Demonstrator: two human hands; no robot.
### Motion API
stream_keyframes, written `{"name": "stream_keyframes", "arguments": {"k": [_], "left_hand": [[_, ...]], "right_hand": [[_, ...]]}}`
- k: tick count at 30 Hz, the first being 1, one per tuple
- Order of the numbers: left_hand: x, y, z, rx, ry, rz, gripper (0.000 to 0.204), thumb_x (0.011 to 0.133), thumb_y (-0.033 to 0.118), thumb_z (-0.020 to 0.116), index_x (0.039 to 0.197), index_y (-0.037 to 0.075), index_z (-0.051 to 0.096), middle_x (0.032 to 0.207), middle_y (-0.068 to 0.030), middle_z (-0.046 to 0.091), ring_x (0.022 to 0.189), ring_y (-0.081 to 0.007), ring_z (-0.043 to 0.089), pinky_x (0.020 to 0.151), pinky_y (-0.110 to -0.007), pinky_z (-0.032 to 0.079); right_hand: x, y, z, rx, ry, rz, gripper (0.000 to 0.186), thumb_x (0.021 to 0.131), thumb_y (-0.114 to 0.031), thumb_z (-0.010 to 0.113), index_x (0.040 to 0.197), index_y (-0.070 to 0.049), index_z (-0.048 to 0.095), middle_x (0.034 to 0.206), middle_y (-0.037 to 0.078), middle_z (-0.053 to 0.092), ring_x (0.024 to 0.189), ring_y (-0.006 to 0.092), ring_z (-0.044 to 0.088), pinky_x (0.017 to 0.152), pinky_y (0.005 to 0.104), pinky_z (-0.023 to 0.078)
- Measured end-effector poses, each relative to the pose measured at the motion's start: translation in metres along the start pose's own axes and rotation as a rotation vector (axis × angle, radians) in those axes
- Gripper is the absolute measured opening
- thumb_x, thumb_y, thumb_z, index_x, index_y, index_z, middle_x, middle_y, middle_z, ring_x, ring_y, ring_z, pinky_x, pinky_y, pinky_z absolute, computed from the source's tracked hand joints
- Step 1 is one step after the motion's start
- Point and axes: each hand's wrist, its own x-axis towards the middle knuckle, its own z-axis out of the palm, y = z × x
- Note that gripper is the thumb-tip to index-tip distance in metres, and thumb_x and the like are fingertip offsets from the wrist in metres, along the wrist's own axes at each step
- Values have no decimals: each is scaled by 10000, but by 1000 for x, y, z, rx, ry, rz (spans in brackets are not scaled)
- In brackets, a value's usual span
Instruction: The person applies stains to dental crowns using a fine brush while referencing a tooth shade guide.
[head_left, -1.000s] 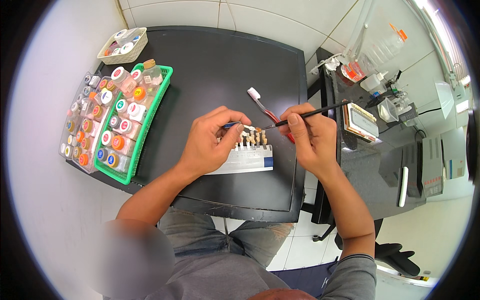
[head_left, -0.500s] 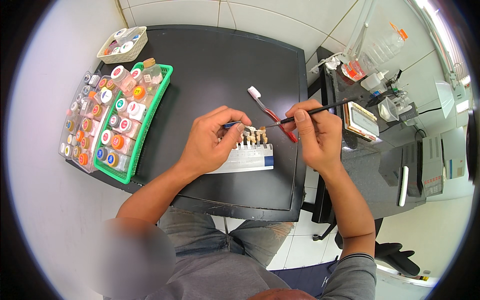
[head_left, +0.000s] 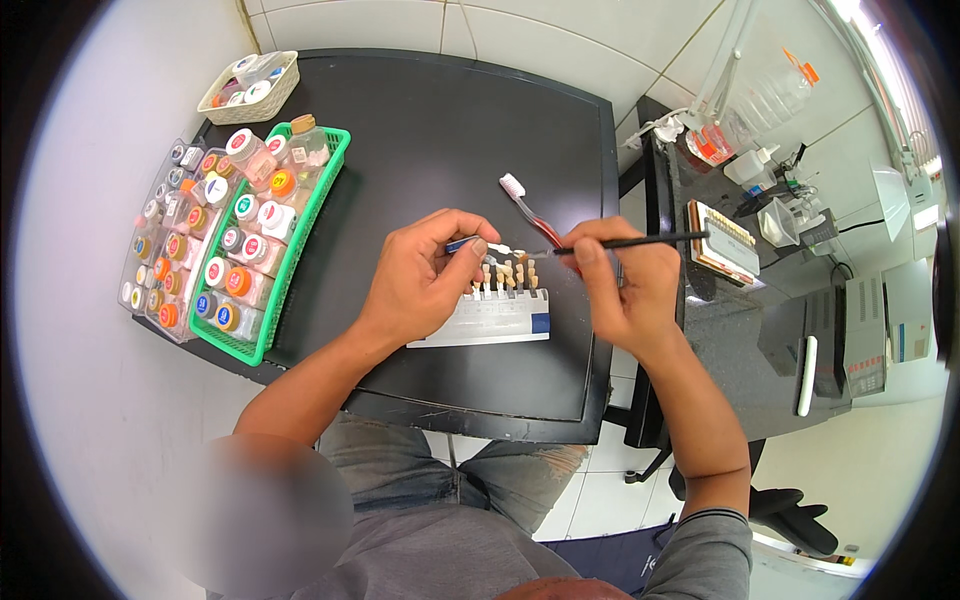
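Observation:
My left hand (head_left: 420,285) pinches a small blue-and-white piece (head_left: 498,247) near the middle of the black desk (head_left: 420,130). My right hand (head_left: 625,285) is closed around a long black paintbrush (head_left: 670,238), held almost level, its tip close beside that piece; whether they touch, I cannot tell. Below both, a silver-and-blue holder (head_left: 500,320) bears several tooth-shaped shade tabs (head_left: 510,275), partly hidden by my left fingers. A red-and-white toothbrush (head_left: 515,190) lies behind my right hand, partly covered by it.
At the left stand a green basket (head_left: 335,180) and a clear tray (head_left: 150,220) of small jars, with a cream basket (head_left: 275,100) behind. The right counter (head_left: 740,350) carries a boxed tab set (head_left: 725,240), a plastic bottle (head_left: 770,95), small containers and grey equipment (head_left: 865,335).
My right hand has shifted and the brush has swung from a slanted to a nearly level angle. My left hand has risen slightly with the piece still in its fingers.

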Motion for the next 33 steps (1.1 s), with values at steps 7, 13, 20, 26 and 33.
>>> {"name": "stream_keyframes", "arguments": {"k": [7, 13, 20, 26, 33], "left_hand": [[6, -4, -3, -275, -51, -27, 190, 1104, 84, 671, 1264, -14, 638, 1004, -65, 711, 873, -98, 705, 727, -259, 555], [4, -5, 2, -342, -71, -33, 189, 1084, 52, 698, 1213, 18, 564, 1048, -84, 718, 925, -121, 733, 738, -268, 571], [1, -2, 6, -321, -112, 7, 191, 1071, 34, 708, 1225, -3, 600, 1082, -88, 734, 970, -123, 739, 776, -263, 578], [0, -2, 5, -212, -94, 70, 244, 1043, -21, 717, 1281, -56, 676, 1132, -83, 712, 1021, -136, 742, 824, -275, 593], [-1, -4, 1, 63, -105, 172, 202, 1020, -70, 711, 1219, -68, 745, 1129, -79, 676, 997, -134, 731, 835, -271, 591]], "right_hand": [[3, 5, 1, 47, -81, -93, 242, 929, 65, 685, 1164, 7, 692, 1139, 194, 638, 998, 360, 666, 809, 374, 550], [0, -12, 14, -37, -191, -10, 529, 829, -105, 887, 1316, -39, 690, 1208, 146, 703, 1047, 341, 686, 911, 446, 534], [-8, 1, 20, -43, -142, -56, 373, 838, -56, 868, 1192, -36, 752, 995, 114, 750, 875, 323, 696, 825, 427, 527], [-7, 6, 19, -12, -111, -2, 296, 857, 5, 816, 1144, -46, 765, 934, 123, 713, 851, 336, 686, 786, 421, 522], [-5, 10, 16, -57, -137, -52, 307, 804, 102, 692, 1077, -29, 748, 909, 129, 688, 840, 361, 662, 785, 445, 511]]}}
